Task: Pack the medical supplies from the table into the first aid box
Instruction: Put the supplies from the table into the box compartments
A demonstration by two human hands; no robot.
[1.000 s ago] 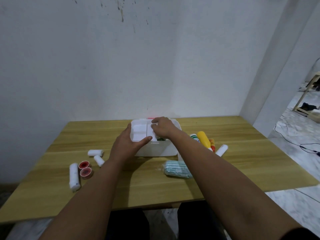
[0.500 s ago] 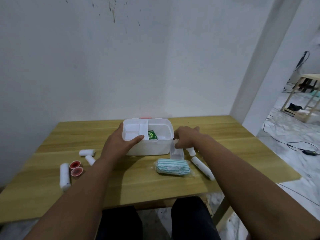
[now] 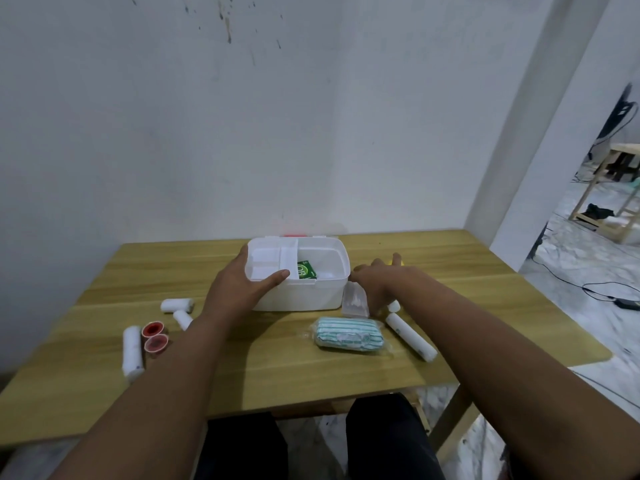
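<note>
My left hand (image 3: 242, 287) grips the left rim of the open first aid box (image 3: 304, 292) in the table (image 3: 277, 368) middle; my right hand (image 3: 377, 277) reaches over bottles beside it, I cannot tell its grip

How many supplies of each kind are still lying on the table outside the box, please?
White rolled gauze bandages: 4
Red round tape rolls: 2
Green-striped wrapped pack: 1
Clear plastic pouch: 1
Total: 8; items behind the right hand are hidden.
</note>
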